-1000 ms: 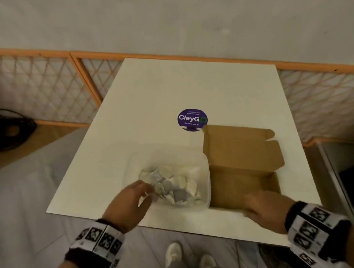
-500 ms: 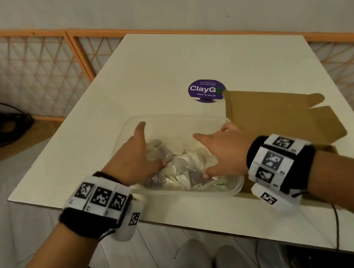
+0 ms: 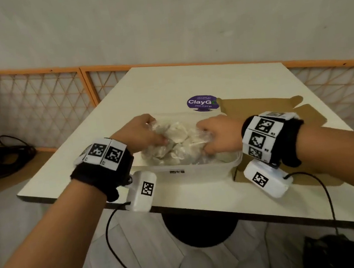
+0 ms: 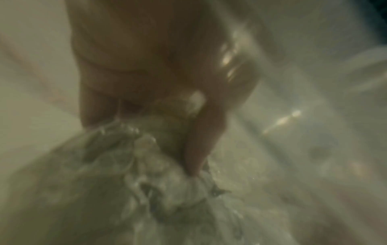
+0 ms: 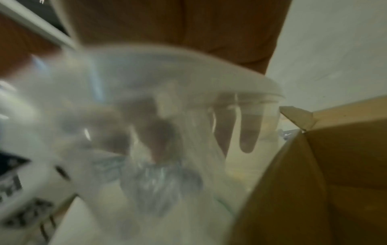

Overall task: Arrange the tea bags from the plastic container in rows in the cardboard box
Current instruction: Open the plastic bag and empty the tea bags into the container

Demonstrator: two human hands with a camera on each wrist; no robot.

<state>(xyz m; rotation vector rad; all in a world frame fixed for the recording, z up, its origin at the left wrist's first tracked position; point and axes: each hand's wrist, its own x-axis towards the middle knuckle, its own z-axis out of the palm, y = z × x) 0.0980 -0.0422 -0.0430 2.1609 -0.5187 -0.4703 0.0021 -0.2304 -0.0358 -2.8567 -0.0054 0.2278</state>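
A clear plastic container (image 3: 198,171) stands at the table's near edge, heaped with pale wrapped tea bags (image 3: 177,137). Both hands are inside it. My left hand (image 3: 149,135) digs into the left of the heap; in the left wrist view its thumb and fingers (image 4: 199,149) pinch a crinkly tea bag (image 4: 146,174). My right hand (image 3: 212,139) curls into the right of the heap; the right wrist view shows it through the container wall (image 5: 188,79), fingers on a tea bag (image 5: 155,179). The open cardboard box (image 3: 280,110) lies right of the container, partly hidden by my right wrist.
A round purple ClayGo sticker (image 3: 202,103) lies behind the container. Orange-framed lattice panels (image 3: 34,102) line the wall beyond the table. Black cables (image 3: 3,159) lie on the floor at left, and a dark bag (image 3: 342,251) sits below at right.
My right hand has left the box's front edge and gone into the container. Both hands have closed on tea bags in the heap. The view has tilted up.
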